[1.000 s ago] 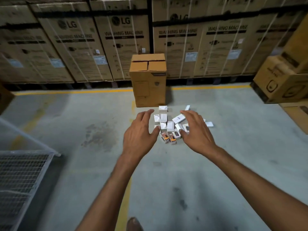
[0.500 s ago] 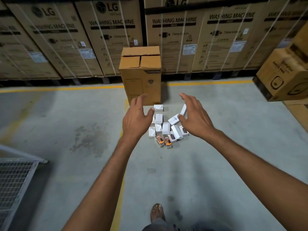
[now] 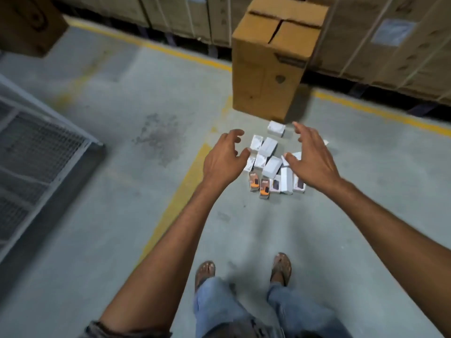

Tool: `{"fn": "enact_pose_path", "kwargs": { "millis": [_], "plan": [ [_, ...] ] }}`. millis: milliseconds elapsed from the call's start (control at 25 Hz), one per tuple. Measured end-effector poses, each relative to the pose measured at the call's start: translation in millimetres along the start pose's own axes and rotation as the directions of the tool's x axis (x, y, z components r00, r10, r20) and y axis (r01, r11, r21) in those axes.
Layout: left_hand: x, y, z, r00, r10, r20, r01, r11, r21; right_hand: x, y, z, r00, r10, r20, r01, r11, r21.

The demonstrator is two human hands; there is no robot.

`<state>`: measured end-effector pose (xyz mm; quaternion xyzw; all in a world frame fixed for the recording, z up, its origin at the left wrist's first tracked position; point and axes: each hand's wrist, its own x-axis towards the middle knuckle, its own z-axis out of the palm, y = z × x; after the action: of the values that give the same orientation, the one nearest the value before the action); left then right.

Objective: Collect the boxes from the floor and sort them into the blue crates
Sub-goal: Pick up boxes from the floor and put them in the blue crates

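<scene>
My left hand [image 3: 225,159] and right hand [image 3: 311,159] were stretched out ahead of me, apart from each other, fingers spread and loosely curled, holding nothing. Between and beneath them a cluster of small boxes [image 3: 269,164] lay on the grey concrete floor [image 3: 122,215], mostly white, with two orange-printed boxes [image 3: 259,185] at its near edge. One white box [image 3: 276,128] sat a little beyond the rest, just before a tall brown carton [image 3: 271,69] standing by a yellow floor line [image 3: 180,191]. A grey wire-mesh cage [image 3: 36,154] stood to my left. My sandalled feet [image 3: 205,270] were planted near the pile.
</scene>
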<state>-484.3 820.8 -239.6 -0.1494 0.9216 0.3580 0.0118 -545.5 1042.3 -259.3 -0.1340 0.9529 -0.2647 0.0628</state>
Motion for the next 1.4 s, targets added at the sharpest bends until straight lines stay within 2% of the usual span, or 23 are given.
{"fn": "enact_pose_path", "kwargs": {
  "millis": [120,320,480,600,1000,1280,1400],
  "plan": [
    [7,-16,49,0.991,-0.134,0.016,0.135,0.99,-0.042,25,41,25,0.996,0.018,0.092,-0.02,0.999,0.025],
    [42,-85,150,0.957,-0.274,0.092,0.282,0.956,-0.082,52,117,117,0.984,0.122,0.134,-0.139,0.982,0.13],
    [74,-148,243,0.94,-0.302,0.161,0.319,0.944,-0.09,66,186,217,0.967,0.217,0.137,-0.237,0.96,0.152],
    [97,-202,314,0.922,-0.319,0.221,0.349,0.93,-0.117,76,236,290,0.947,0.242,0.212,-0.267,0.958,0.099],
    [179,-349,520,0.915,-0.277,0.293,0.307,0.95,-0.061,129,350,505,0.887,0.285,0.364,-0.298,0.954,-0.021],
    [245,-370,611,0.96,-0.203,0.191,0.213,0.976,-0.037,174,397,568,0.891,0.323,0.319,-0.259,0.939,-0.226],
    [271,-378,633,0.96,-0.205,0.189,0.199,0.979,0.05,185,404,578,0.885,0.316,0.342,-0.224,0.933,-0.282]
  ]
}}
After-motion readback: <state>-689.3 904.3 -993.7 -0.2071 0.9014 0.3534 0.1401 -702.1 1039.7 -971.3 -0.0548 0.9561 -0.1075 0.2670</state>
